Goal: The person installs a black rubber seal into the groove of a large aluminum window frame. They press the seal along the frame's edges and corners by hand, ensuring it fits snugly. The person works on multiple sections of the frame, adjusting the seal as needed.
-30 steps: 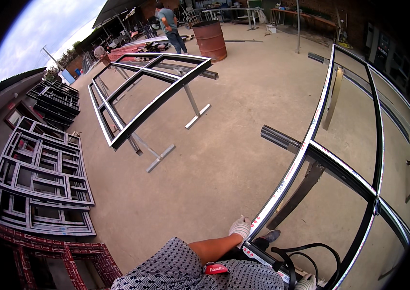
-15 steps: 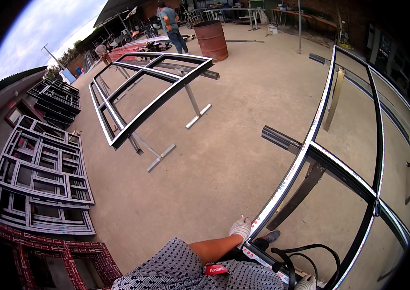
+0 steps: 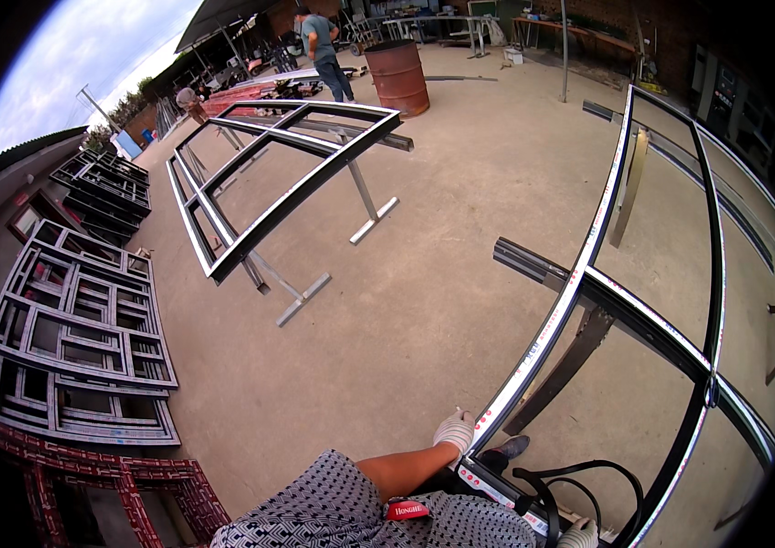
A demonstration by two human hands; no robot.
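Note:
A large window frame [image 3: 534, 352] with black sides and a white-filmed face lies raised on supports at the right. My left hand [image 3: 454, 431], in a white knit glove, is closed on the near part of its left bar, thumb on top. Low in the picture is my right hand [image 3: 578, 533], gloved too, at the near end of the same frame beside a looped black cable [image 3: 620, 468]. Its fingers are mostly hidden, and what it holds cannot be made out.
A second frame [image 3: 293, 189] lies on metal stands ahead left. Stacked frames [image 3: 68, 320] and red-wrapped frames [image 3: 123, 463] line the left side. A rusty drum [image 3: 397, 77] stands far off, near a standing person [image 3: 322, 50]. A dark support leg [image 3: 565, 365] reaches the floor.
The distant standing person has shifted an arm slightly. Both my hands and the frame stay in the same place.

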